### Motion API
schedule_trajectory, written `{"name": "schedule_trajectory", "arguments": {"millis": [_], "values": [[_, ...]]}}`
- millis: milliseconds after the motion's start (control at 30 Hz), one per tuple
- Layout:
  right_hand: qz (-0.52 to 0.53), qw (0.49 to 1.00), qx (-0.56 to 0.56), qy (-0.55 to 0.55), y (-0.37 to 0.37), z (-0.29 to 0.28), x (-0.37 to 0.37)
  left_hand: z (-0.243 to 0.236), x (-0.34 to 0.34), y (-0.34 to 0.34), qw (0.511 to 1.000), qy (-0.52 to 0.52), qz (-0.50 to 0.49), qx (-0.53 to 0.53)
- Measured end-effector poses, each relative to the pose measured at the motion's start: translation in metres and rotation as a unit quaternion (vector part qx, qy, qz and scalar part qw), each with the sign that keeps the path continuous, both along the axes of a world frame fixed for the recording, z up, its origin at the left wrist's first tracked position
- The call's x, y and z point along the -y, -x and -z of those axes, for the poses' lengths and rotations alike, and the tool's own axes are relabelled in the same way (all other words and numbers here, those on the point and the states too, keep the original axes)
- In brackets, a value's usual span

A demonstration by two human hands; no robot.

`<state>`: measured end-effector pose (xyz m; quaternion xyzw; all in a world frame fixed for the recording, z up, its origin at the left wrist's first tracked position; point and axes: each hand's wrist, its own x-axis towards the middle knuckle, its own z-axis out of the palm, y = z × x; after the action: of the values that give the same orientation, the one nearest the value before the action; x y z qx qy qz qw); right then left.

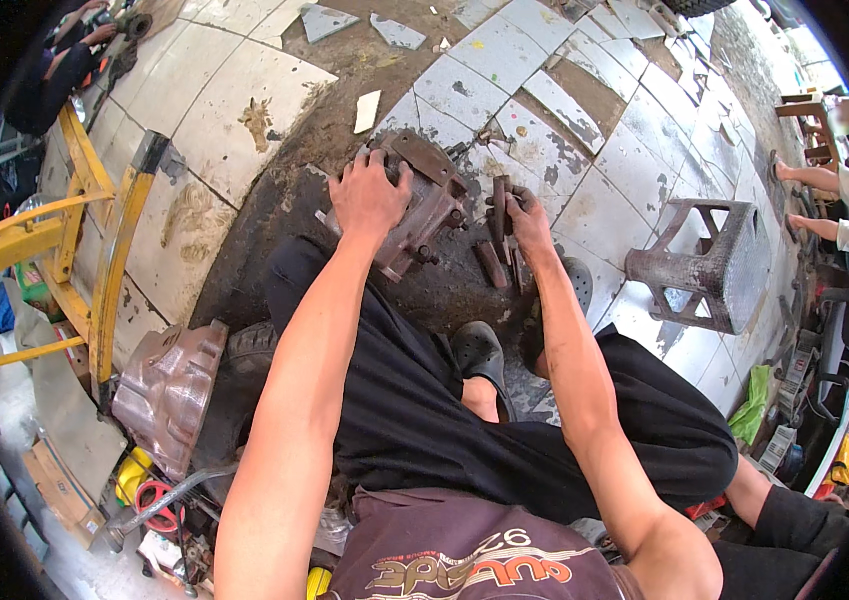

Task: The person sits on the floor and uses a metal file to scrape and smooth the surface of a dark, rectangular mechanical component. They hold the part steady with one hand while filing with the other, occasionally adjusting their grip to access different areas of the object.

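In the head view, the left grip [371,192] lay spread, unclenched, atop a metal casing [426,208] on the floor [456,92]; the casing looked heavy, rigid and possibly slick, best taken by its edges. The right grip [528,222] clasped a dark bar [499,208] just right of the casing, likely stiff and best held mid-length.

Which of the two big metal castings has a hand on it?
The boxy casting in front of the person, under the left hand. The flared casting, off to the left, has no hand on it.
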<state>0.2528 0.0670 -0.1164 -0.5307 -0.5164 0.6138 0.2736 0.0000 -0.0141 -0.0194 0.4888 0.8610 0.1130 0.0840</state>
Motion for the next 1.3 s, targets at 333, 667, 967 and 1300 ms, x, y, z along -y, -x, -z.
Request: {"name": "schedule_trajectory", "arguments": {"millis": [333, 667, 967, 1300], "values": [[0.010, 0.999, -0.027, 0.036, 0.004, -0.015, 0.012, -0.003, 0.001, 0.000, 1.000, 0.011, 0.003, 0.012], [0.021, 0.983, -0.130, 0.131, 0.010, -0.039, 0.015, 0.004, 0.020, -0.022, 0.915, -0.352, 0.198, 0.003], [-0.041, 0.999, -0.013, -0.018, -0.007, -0.041, 0.006, 0.002, 0.000, -0.121, 0.836, -0.195, -0.065, 0.508], [-0.067, 0.959, 0.229, -0.155, 0.012, -0.076, 0.015, 0.015, -0.002, -0.113, 0.862, -0.153, -0.100, 0.473]]}}
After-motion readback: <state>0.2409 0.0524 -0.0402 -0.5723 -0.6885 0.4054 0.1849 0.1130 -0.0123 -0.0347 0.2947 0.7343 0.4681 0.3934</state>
